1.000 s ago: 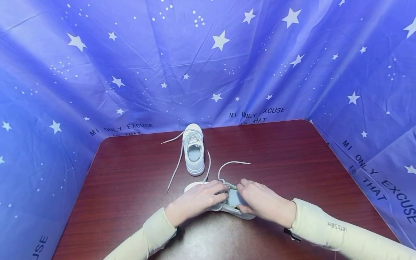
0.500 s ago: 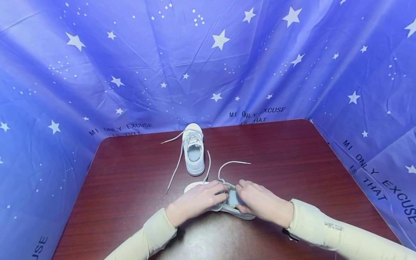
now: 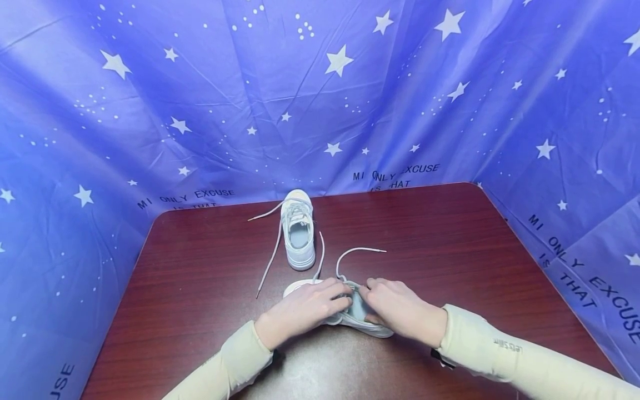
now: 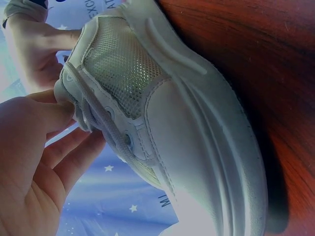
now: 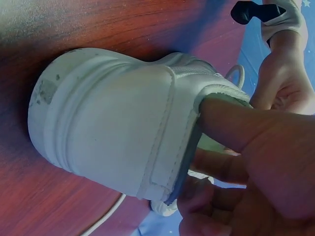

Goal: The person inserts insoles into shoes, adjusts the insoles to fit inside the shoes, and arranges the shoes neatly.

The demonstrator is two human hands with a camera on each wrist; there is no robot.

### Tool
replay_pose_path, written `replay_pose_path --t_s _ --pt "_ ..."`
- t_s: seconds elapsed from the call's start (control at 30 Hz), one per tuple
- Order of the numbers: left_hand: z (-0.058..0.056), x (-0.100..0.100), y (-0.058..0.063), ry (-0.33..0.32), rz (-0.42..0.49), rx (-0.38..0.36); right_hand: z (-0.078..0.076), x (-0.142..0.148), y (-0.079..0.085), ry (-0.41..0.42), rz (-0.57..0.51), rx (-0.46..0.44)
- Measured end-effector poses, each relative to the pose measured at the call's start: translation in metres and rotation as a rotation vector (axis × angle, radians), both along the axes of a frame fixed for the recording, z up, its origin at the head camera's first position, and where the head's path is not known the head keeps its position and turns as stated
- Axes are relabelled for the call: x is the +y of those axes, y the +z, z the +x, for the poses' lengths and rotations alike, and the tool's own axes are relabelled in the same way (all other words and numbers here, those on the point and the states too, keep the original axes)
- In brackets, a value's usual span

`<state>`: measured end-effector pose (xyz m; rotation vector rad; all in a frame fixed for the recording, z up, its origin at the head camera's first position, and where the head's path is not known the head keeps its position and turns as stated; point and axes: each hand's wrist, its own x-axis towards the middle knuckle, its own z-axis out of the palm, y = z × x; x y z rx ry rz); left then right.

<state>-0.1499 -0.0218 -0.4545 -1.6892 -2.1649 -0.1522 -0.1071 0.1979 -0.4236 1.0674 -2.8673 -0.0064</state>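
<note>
A white lace-up sneaker (image 3: 379, 331) lies crosswise near the front of the table, toe to the left. My left hand (image 3: 310, 304) pinches its tongue above the laces; in the left wrist view the thumb and fingers close on it beside the lace (image 4: 98, 110). A grey insole (image 3: 358, 309) shows inside the opening. Over the heel end, my right hand (image 3: 404, 309) holds the insole with curled fingers, and its palm side hides the insole's back part. In the right wrist view the thumb (image 5: 229, 120) reaches in past the collar of the shoe.
A second white sneaker (image 3: 300, 253) stands behind, toe to the back, its laces (image 3: 270, 261) loose on the dark red table (image 3: 200, 278). Lace ends (image 3: 357, 249) of the near shoe trail backward. A blue star-patterned cloth (image 3: 250, 100) hangs around the table.
The insole has sunk deeper into the shoe, and the green lining along its edges no longer shows. My right hand has shifted slightly left and down; the left hand stays put.
</note>
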Motion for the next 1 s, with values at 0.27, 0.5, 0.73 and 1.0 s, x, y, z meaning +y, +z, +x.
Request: replay_pose_path --t_s 0.27,0.5,0.73,1.0 --pt "0.001 -0.001 0.002 0.004 -0.009 -0.005 0.001 0.0 0.003 0.033 -0.002 0.014" --pt "0.001 -0.001 0.004 0.001 -0.007 -0.01 -0.001 0.009 0.018 0.133 0.09 0.027" --pt "0.0 -0.001 0.003 -0.006 0.003 -0.02 -0.005 0.027 0.032 0.224 0.049 -0.126" --pt "0.0 -0.002 0.003 -0.005 0.008 -0.018 -0.003 0.035 0.039 0.295 0.018 -0.1"
